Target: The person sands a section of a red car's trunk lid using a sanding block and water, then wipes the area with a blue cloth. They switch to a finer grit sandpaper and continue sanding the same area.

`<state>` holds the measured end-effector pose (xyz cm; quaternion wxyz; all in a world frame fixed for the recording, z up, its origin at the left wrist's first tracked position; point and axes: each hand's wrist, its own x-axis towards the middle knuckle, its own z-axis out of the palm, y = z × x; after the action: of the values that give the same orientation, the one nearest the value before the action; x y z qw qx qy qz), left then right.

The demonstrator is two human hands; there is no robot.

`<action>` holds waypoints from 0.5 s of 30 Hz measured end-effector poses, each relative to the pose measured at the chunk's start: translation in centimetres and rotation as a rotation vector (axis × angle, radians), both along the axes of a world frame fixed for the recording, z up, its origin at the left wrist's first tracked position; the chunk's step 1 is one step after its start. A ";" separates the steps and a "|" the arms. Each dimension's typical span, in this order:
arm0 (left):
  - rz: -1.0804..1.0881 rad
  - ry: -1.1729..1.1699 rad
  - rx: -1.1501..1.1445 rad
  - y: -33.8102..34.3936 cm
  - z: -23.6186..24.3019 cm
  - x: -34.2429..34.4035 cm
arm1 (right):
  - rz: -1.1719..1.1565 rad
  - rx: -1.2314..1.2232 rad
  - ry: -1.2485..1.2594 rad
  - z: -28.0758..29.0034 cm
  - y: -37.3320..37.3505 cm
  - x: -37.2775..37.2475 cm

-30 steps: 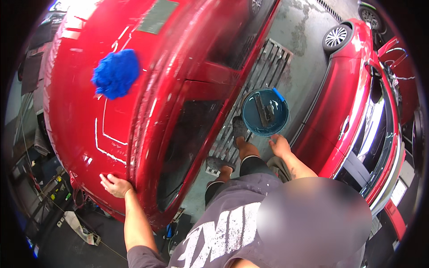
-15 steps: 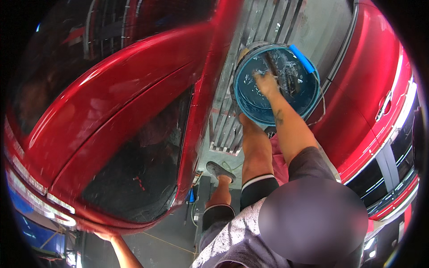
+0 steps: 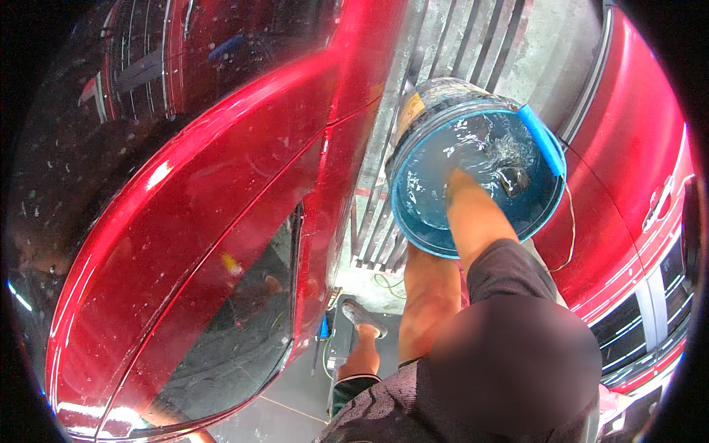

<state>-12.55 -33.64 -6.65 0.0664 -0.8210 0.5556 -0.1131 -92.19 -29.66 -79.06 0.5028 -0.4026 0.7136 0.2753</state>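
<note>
My right hand (image 3: 456, 177) is plunged into water in a blue-rimmed bucket (image 3: 399, 213), its fingers blurred beneath the surface, so what they hold is unclear. A dark object (image 3: 515, 179) lies in the water beside it. The bucket has a blue handle grip (image 3: 541, 140) on a wire bail. At the lower left, part of my left arm (image 3: 199, 435) shows by the edge of the red car (image 3: 207, 262); that hand is hidden by the bodywork.
A second red car (image 3: 620, 96) stands close on the right. Slatted metal steps or grating (image 3: 487, 37) run between the cars under the bucket. My left foot (image 3: 358, 317) stands on dark floor lower down, with a hose and small blue object nearby.
My right hand moved from the bucket's near edge down into the water. My left hand has dropped from the red panel to behind its edge. The blue cloth has left the view.
</note>
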 end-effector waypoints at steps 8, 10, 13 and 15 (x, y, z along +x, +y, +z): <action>-0.001 0.019 -0.004 0.4 0.5 1.4 | 0.050 0.009 -0.076 0.9 0.5 -0.7; -0.006 0.032 0.000 0.7 0.8 2.2 | 0.053 0.001 -0.099 0.5 0.0 -0.7; -0.019 0.043 0.006 1.0 1.5 3.5 | 0.004 -0.036 -0.175 1.1 -0.9 -0.6; -0.023 0.061 0.004 1.2 1.9 4.4 | -0.118 -0.073 -0.273 2.7 -1.2 -0.8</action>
<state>-8.12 -32.40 -4.73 0.0498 -0.8176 0.5669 -0.0874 -93.01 -30.87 -76.38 0.5954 -0.4115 0.6708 0.1617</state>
